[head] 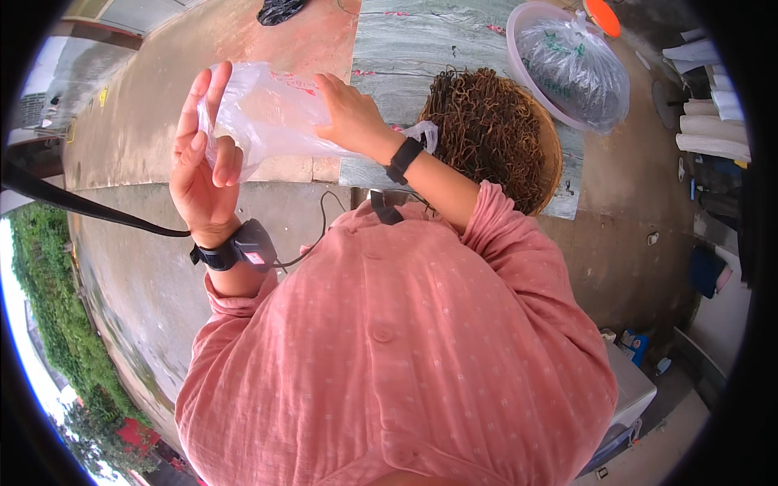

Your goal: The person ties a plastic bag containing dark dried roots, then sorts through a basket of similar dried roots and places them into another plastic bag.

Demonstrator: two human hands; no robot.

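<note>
A translucent plastic bag with red print is spread between my two hands over the left edge of a grey, wood-patterned table. My left hand is at the bag's left end, with the film pinched between thumb and fingers and two fingers raised. My right hand lies on the bag's right part, fingers extended; its fingertips meet the film, but I cannot tell whether they grip it. Right of my right wrist stands a round woven basket heaped with dark brown, dried stringy strands.
A pale plastic basin at the back right holds a tied, filled clear bag. An orange round lid is beside it. A black plastic bag lies beyond the table's left side. The tabletop shows behind the basket.
</note>
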